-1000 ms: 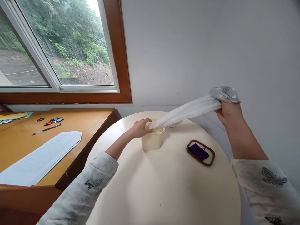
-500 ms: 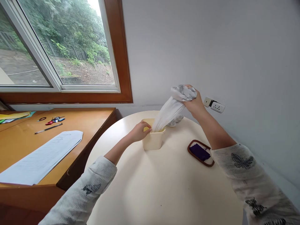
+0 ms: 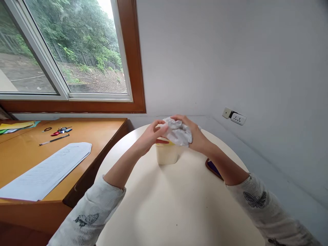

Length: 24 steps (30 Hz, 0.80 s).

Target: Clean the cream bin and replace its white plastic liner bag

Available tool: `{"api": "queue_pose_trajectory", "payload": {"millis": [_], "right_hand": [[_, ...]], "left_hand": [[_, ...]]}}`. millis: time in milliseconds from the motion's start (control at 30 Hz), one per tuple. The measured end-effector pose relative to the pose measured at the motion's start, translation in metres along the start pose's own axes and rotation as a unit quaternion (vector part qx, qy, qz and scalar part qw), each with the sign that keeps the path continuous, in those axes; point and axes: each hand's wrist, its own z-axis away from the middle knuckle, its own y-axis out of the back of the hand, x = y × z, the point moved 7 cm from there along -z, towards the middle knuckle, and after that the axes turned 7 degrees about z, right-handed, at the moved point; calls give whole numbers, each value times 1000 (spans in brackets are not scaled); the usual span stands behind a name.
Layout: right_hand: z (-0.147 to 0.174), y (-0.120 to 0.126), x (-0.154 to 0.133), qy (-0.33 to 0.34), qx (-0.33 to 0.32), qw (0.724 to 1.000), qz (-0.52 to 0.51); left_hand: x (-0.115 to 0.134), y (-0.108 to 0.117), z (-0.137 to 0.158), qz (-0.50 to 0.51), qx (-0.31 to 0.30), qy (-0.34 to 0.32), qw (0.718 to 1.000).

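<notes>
A crumpled white plastic bag (image 3: 178, 132) is bunched up just above a small cream plastic bin (image 3: 167, 155) on the round table. My right hand (image 3: 196, 135) wraps the bag's right side, fingers over its top. From the left, my left hand (image 3: 150, 136) has its thumb and curled fingers against the bag's near-left edge; part of that grip is hidden. Hands and bag cover most of the bin's opening, with a bit of yellow inside showing below them.
The round cream table (image 3: 164, 201) stands against the wall. A brown-rimmed tray (image 3: 213, 169) with purple cloth is partly behind my right forearm. On the wooden desk (image 3: 102, 133) at left lie papers (image 3: 53, 171), a pen (image 3: 54, 140) and keys (image 3: 63, 130). A wall socket (image 3: 238, 118) is at right.
My right hand has come down and left with the bag, which was stretched up out of the bin and is now bunched. My left hand has risen from the bin's rim to the bag.
</notes>
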Motion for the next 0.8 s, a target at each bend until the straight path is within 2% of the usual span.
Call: {"api": "queue_pose_trajectory", "payload": {"millis": [67, 167, 233, 333, 467, 600, 700, 800], "right_hand": [[5, -14, -4, -8, -69, 998, -8], [17, -28, 2, -47, -160, 985, -51], [25, -31, 8, -71, -183, 974, -115], [32, -29, 19, -131, -131, 962, -202], [44, -32, 38, -236, -60, 956, -167], [55, -39, 62, -294, -32, 941, -162], [65, -42, 77, -318, -47, 929, -184], [76, -34, 88, -343, -20, 916, -208]], "left_hand": [[-1, 0, 3, -41, 7, -6, 999], [-10, 14, 5, -73, 55, -23, 996], [-16, 24, 7, -75, 97, -29, 992], [-19, 28, 11, -77, 127, -39, 988], [-19, 17, 19, -51, 107, -39, 992], [-29, 19, 26, 65, 117, -8, 991], [-37, 24, 30, 160, 114, 18, 980], [-44, 40, 37, 201, 153, 30, 967]]}}
